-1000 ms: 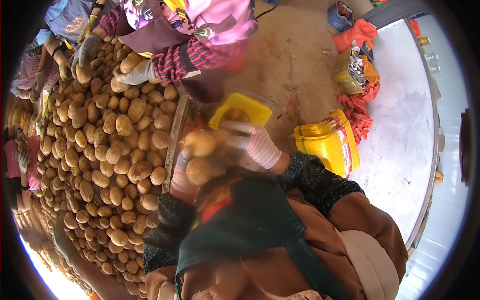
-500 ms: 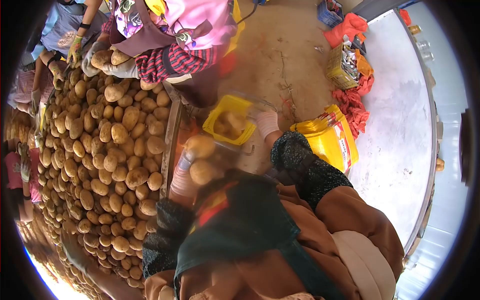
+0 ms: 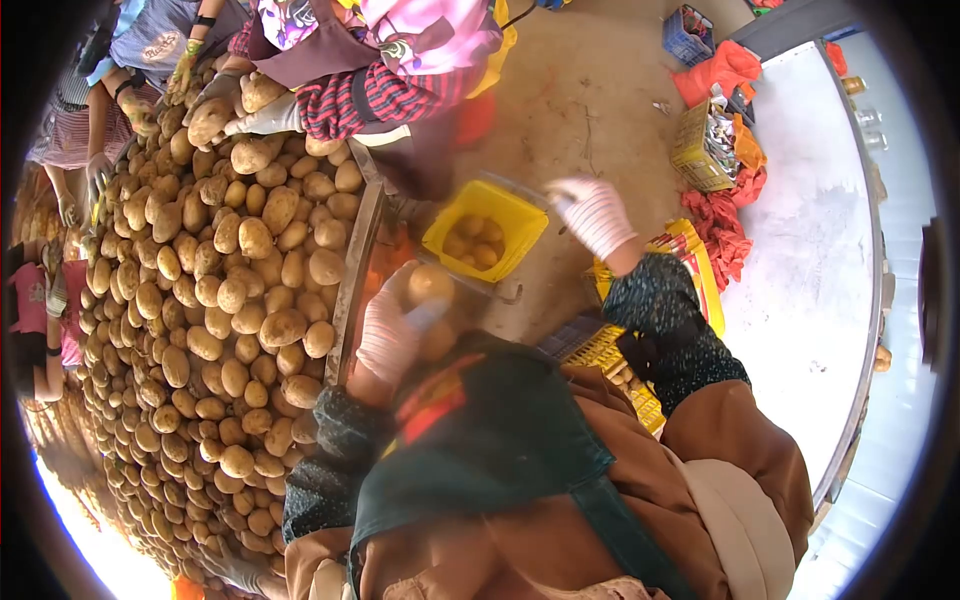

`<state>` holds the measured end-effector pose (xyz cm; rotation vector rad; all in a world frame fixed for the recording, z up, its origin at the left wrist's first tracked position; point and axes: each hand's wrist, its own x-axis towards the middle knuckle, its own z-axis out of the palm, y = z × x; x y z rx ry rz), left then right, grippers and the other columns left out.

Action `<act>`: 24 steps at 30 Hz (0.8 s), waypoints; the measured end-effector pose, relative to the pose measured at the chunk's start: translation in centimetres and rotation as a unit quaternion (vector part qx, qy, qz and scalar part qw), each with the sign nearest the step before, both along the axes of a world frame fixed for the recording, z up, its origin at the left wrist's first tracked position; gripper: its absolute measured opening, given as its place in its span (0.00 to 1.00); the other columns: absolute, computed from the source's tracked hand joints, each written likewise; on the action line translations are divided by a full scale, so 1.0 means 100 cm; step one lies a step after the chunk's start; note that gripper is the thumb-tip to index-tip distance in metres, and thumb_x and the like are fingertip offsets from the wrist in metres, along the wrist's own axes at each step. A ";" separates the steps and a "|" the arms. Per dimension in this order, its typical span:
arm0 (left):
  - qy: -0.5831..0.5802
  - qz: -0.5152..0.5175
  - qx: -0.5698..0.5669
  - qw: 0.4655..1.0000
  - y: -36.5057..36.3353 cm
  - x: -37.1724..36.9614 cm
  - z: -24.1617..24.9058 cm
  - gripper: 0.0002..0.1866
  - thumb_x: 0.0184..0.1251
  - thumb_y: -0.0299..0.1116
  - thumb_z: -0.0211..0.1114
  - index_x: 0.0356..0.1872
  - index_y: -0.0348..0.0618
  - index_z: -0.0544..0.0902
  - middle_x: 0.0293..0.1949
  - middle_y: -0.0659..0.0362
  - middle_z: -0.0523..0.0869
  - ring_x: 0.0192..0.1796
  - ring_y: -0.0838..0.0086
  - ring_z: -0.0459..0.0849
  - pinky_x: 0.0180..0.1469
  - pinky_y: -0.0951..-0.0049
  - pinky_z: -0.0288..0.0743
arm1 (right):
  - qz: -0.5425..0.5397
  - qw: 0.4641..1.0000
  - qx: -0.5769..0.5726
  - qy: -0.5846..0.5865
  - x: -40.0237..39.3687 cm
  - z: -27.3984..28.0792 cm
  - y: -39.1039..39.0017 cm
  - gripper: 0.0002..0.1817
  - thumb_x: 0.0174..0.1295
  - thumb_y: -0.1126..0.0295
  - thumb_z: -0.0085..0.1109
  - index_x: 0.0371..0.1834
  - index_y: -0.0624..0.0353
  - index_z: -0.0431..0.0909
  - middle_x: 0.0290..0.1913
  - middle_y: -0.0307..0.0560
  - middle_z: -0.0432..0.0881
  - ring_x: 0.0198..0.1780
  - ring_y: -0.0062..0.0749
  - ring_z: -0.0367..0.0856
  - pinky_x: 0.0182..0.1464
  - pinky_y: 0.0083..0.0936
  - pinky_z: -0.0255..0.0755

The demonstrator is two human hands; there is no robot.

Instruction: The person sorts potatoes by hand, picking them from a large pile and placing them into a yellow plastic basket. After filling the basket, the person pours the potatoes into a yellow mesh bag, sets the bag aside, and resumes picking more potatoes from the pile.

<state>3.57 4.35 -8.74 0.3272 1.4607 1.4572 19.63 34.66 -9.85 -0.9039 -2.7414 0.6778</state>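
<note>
My left hand, in a striped pale glove, holds a potato between thumb and fingers beside the metal edge of the heap; another potato, blurred, shows just below it. My right hand, gloved alike, is raised to the right of a yellow basket. Its fingers point left and are smeared by motion; I see nothing in them. Several potatoes lie at the bottom of that basket.
A large potato heap fills the left side behind a metal rim. Co-workers' gloved hands are at its top and left edges. A crate, red sacks and a white surface lie right.
My right hand has moved right and away from the yellow basket. My left hand has risen slightly with its potato. The view has shifted, and a yellow crate now shows beside my right forearm.
</note>
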 end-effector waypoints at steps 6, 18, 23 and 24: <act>0.074 -0.100 -0.024 0.992 0.004 -0.011 0.019 0.36 0.64 0.34 0.75 0.69 0.27 0.71 0.52 0.55 0.86 0.55 0.76 0.82 0.59 0.73 0.78 | 0.289 0.916 -0.251 0.120 -0.053 0.018 -0.108 0.29 0.65 0.52 0.68 0.65 0.56 0.79 0.56 0.59 0.84 0.59 0.53 0.82 0.65 0.38 0.72; 0.002 -0.002 0.006 1.000 -0.031 -0.021 0.017 0.36 0.63 0.37 0.76 0.69 0.32 0.72 0.56 0.57 0.83 0.57 0.74 0.80 0.62 0.72 0.75 | 0.158 0.842 -0.513 0.057 -0.088 0.021 -0.149 0.21 0.72 0.62 0.63 0.62 0.63 0.79 0.54 0.47 0.86 0.56 0.31 0.83 0.60 0.30 0.75; -0.065 -0.009 0.047 0.997 -0.050 -0.030 0.036 0.38 0.62 0.40 0.77 0.69 0.32 0.72 0.56 0.56 0.83 0.59 0.73 0.79 0.65 0.70 0.73 | 0.361 0.865 -0.349 0.030 -0.106 0.019 -0.134 0.22 0.70 0.61 0.65 0.60 0.63 0.80 0.51 0.55 0.87 0.53 0.41 0.86 0.58 0.33 0.77; -0.075 -0.013 0.051 0.996 -0.053 -0.031 0.036 0.38 0.62 0.40 0.77 0.69 0.32 0.72 0.56 0.56 0.83 0.59 0.73 0.79 0.65 0.70 0.72 | 0.393 0.857 -0.333 0.032 -0.112 0.021 -0.132 0.22 0.69 0.61 0.65 0.60 0.63 0.80 0.51 0.57 0.87 0.53 0.43 0.87 0.57 0.34 0.77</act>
